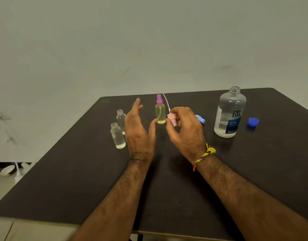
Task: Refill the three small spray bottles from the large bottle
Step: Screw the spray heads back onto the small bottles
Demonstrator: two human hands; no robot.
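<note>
1. Dark tabletop (167, 188) against a plain pale wall; the corner of the table points away from the camera.
2. Large bottle (229, 113), clear with a blue label, stands upright at far right, uncapped and roughly one-third to half full. Its blue cap (253, 122) lies just to its right on the table.
3. Yellow spray bottle (160, 113) stands at centre, purple spray head fitted, liquid inside.
4. Two clear small bottles stand open-necked at left: nearer bottle (117, 136) and farther bottle (121, 118), each holding clear liquid. The farther one is partly hidden by the left hand.
5. Left hand (138, 129): fingers spread and relaxed, gripping nothing, thumb tip near the yellow bottle's base; contact uncertain.
6. Right hand (186, 131): pinches a pink spray head (172, 119), its white dip tube slanting up and back.
7. Blue spray head (200, 118) lies on the table just behind the right hand.
8. Yellow-and-red thread band (203, 156) on the right wrist.
</note>
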